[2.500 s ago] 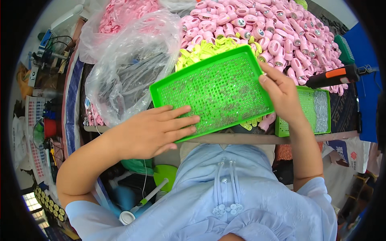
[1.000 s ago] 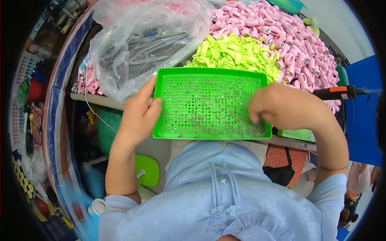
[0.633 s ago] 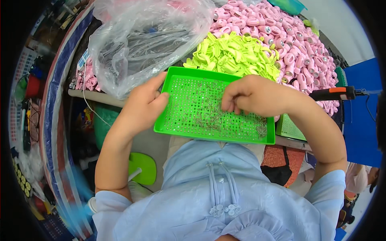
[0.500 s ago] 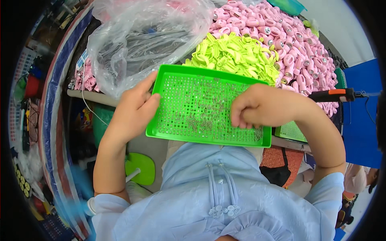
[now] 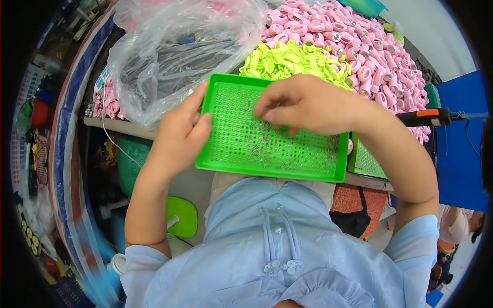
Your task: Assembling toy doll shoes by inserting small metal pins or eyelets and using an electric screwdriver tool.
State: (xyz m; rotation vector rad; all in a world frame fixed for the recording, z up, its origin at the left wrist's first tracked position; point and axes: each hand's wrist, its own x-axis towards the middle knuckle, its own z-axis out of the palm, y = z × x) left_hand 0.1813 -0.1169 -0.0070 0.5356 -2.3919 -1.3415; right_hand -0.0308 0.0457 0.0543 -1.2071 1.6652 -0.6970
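I see my left hand gripping the green tray's 9 o'clock rim at the desk edge, bag and yellow-green and pink pieces crowding 12 o'clock, while my right hand, fingers curled loosely, has slid left across the tray.

Green perforated tray, rectangular, raised rim, roughly level at table edge; small metal bits scattered across its holes, mostly right side.
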